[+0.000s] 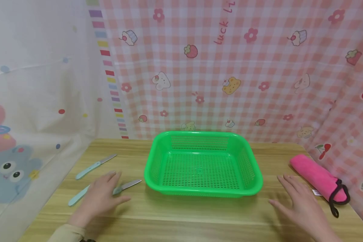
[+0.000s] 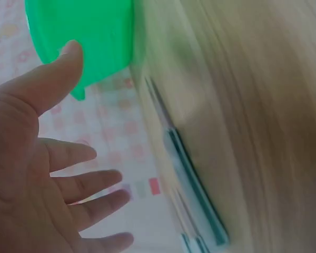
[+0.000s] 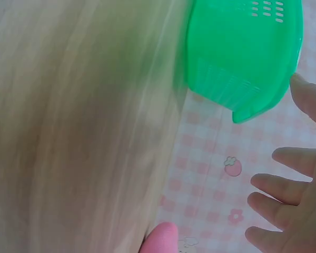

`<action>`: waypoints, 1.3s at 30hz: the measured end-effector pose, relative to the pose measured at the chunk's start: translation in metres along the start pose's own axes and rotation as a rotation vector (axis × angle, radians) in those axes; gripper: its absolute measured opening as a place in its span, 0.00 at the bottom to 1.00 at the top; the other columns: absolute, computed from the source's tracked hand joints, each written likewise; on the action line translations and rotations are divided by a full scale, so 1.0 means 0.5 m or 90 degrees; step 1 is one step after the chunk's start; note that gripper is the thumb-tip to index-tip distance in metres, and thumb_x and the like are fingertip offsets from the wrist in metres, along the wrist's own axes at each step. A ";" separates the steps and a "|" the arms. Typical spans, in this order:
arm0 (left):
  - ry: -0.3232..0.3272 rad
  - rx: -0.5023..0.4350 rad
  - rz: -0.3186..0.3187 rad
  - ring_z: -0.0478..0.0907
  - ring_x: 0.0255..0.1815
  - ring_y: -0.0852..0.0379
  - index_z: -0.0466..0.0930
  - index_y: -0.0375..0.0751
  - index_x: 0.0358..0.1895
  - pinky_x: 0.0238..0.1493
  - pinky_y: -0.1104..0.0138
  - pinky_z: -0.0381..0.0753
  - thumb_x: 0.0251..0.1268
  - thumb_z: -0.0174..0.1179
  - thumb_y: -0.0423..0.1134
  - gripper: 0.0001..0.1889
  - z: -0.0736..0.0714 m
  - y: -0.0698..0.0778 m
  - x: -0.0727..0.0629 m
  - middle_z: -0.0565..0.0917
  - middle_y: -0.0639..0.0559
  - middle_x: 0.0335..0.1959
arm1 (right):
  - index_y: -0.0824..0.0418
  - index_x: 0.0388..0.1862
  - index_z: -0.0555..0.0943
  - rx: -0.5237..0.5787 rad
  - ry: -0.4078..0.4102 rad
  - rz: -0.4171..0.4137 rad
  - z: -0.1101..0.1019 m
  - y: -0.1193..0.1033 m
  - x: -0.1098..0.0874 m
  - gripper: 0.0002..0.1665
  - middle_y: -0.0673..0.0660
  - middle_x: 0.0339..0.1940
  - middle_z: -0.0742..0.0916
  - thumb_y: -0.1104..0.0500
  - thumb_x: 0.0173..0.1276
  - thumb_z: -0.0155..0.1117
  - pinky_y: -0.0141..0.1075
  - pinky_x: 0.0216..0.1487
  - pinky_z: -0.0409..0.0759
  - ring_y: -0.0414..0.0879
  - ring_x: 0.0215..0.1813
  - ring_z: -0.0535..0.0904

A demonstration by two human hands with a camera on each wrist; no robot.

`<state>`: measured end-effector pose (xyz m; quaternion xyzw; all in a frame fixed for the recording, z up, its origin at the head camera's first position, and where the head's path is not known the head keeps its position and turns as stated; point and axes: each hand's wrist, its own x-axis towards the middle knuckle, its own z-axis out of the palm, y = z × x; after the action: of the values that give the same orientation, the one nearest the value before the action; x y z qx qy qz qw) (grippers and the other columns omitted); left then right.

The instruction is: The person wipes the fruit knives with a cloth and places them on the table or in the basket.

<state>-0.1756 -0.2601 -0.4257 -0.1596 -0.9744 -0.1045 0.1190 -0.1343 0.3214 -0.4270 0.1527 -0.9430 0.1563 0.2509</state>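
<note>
My left hand (image 1: 101, 196) hovers with spread fingers over a knife with a pale blue handle (image 1: 78, 196), hiding part of it; the blade points right. Behind that lies a second such knife (image 1: 92, 168). In the left wrist view the nearer knife (image 2: 192, 184) rests on the table beyond the open palm. On the right side, my right hand (image 1: 299, 205) is spread in the air, holding nothing, between a green plastic basket (image 1: 204, 192) and a bright pink rolled pouch (image 1: 316, 176) with a black cord. Nothing shows inside the basket.
The wooden table (image 1: 175, 225) carries all of these things. A pink checked cloth (image 1: 181, 74) hangs along its back and right side, and a white cloth (image 1: 42, 84) with printed figures hangs at the left. A small white tag (image 1: 316, 192) sticks out beside the pouch.
</note>
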 end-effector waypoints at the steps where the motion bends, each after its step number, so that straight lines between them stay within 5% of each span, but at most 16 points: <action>1: -0.004 -0.004 0.002 0.73 0.60 0.31 0.70 0.28 0.66 0.54 0.34 0.71 0.49 0.72 0.63 0.49 0.002 -0.005 0.001 0.76 0.29 0.59 | 0.72 0.63 0.73 0.002 -0.002 0.004 0.001 0.002 0.000 0.48 0.75 0.60 0.76 0.48 0.49 0.81 0.61 0.72 0.54 0.73 0.62 0.69; 7: -0.037 -0.026 -0.005 0.77 0.52 0.35 0.75 0.28 0.60 0.48 0.43 0.79 0.47 0.75 0.60 0.44 0.008 -0.026 0.001 0.80 0.34 0.52 | 0.72 0.63 0.73 0.008 -0.016 0.026 0.002 0.011 -0.003 0.47 0.76 0.60 0.76 0.49 0.49 0.81 0.66 0.65 0.60 0.73 0.61 0.69; 20: -0.087 -0.066 -0.045 0.77 0.37 0.52 0.79 0.39 0.42 0.36 0.54 0.80 0.44 0.78 0.51 0.26 0.026 -0.059 0.006 0.80 0.52 0.36 | 0.73 0.62 0.74 0.009 -0.044 0.030 0.001 0.039 -0.009 0.47 0.74 0.58 0.79 0.50 0.48 0.82 0.67 0.51 0.71 0.73 0.57 0.72; 27: -0.124 -0.065 -0.076 0.80 0.38 0.49 0.80 0.40 0.39 0.39 0.52 0.81 0.46 0.78 0.44 0.20 0.026 -0.067 0.016 0.83 0.51 0.37 | 0.74 0.59 0.75 -0.008 -0.037 0.019 -0.012 0.058 -0.001 0.45 0.73 0.54 0.81 0.52 0.46 0.83 0.63 0.49 0.73 0.72 0.54 0.75; 33: -0.131 -0.069 -0.080 0.79 0.35 0.51 0.79 0.40 0.36 0.37 0.54 0.81 0.48 0.77 0.38 0.15 0.024 -0.065 0.021 0.81 0.52 0.34 | 0.74 0.65 0.71 -0.006 -0.034 0.005 -0.028 0.083 0.013 0.50 0.76 0.55 0.80 0.55 0.46 0.83 0.63 0.47 0.74 0.72 0.53 0.76; 39: -0.136 -0.070 -0.082 0.74 0.30 0.57 0.77 0.42 0.32 0.32 0.58 0.78 0.51 0.75 0.36 0.13 0.028 -0.063 0.026 0.77 0.55 0.28 | 0.61 0.77 0.61 0.004 -0.055 0.006 -0.041 0.111 0.024 0.56 0.74 0.63 0.76 0.55 0.53 0.80 0.65 0.47 0.73 0.73 0.57 0.74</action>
<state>-0.2010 -0.2824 -0.4406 -0.1134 -0.9825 -0.1476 -0.0013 -0.1560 0.3769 -0.4157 0.1559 -0.9531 0.1537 0.2089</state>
